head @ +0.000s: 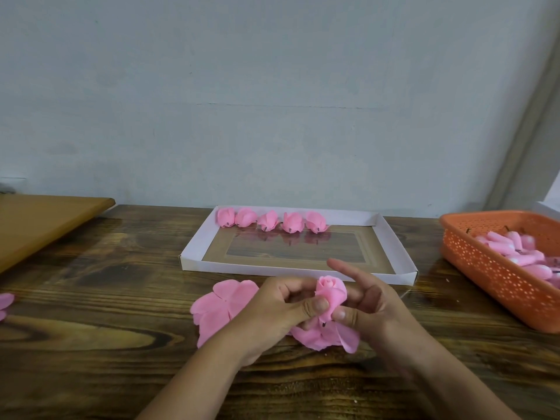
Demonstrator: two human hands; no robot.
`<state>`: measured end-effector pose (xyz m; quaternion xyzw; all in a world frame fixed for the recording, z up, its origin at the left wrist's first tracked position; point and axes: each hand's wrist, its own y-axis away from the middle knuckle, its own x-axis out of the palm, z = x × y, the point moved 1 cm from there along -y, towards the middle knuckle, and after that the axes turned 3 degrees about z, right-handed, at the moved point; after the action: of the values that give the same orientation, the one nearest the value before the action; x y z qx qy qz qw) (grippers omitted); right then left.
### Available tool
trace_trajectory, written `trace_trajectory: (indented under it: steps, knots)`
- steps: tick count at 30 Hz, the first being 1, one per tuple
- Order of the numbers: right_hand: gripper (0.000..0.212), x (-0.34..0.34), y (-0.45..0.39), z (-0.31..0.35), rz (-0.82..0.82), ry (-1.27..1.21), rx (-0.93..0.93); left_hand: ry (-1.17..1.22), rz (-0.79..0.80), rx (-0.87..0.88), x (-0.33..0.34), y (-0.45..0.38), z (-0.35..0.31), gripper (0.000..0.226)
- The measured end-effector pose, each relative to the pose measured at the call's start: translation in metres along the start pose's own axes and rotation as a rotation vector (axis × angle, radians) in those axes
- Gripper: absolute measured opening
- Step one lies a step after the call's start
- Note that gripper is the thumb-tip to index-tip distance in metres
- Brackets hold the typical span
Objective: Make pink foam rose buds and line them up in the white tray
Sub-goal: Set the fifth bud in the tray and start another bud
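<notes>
Both hands meet over the wooden table point(91, 298), just in front of the white tray point(194, 253). Between them sits a pink rose bud point(331, 291), upright, rolled tip pointing up & slightly away. Left hand point(272, 310) pinches the bud's lower part w/ thumb pressed on its left side, other fingers curled behind. Right hand point(372, 304) grips the same lower part from the right, thumb on front; its index finger sticks out straight toward the tray, not touching the bud. Loose petals point(327, 336) hang from the bud's base below the thumbs, down near the table.

Flat pink petal sheet point(221, 307) lies on the table just left of the left hand, partly under the wrist.

In the tray: 5 finished buds point(274, 221) in a row along the far wall, left part of tray; rest of tray floor bare.

Orange basket point(485, 268) at far right holds pink foam cores point(521, 253). Tan board point(36, 225) at far left. More pink bits point(4, 303) at left edge.
</notes>
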<state>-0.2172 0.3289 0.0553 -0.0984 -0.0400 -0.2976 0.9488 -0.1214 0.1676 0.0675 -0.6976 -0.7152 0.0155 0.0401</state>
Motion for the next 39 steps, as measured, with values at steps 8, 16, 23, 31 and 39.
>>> trace_trajectory:
  steps: [8,16,23,31,39]
  knots:
    - [0.089,-0.003,-0.001,0.001,-0.084,-0.065,0.046,0.02,-0.019,0.054,-0.001,0.0,-0.001,0.038]
    - [0.08,-0.002,-0.001,0.002,-0.182,-0.091,0.017,0.069,-0.079,0.13,0.003,-0.002,0.002,0.037]
    - [0.058,-0.002,-0.001,0.001,-0.303,-0.065,-0.042,0.117,-0.257,0.192,0.002,-0.005,0.006,0.031]
    - [0.015,0.002,0.001,0.002,-0.374,0.058,-0.062,0.111,-0.258,0.195,0.001,-0.006,0.008,0.037]
    - [0.019,0.003,0.002,0.003,-0.38,0.135,-0.123,0.146,-0.281,0.193,0.001,-0.008,0.009,0.039]
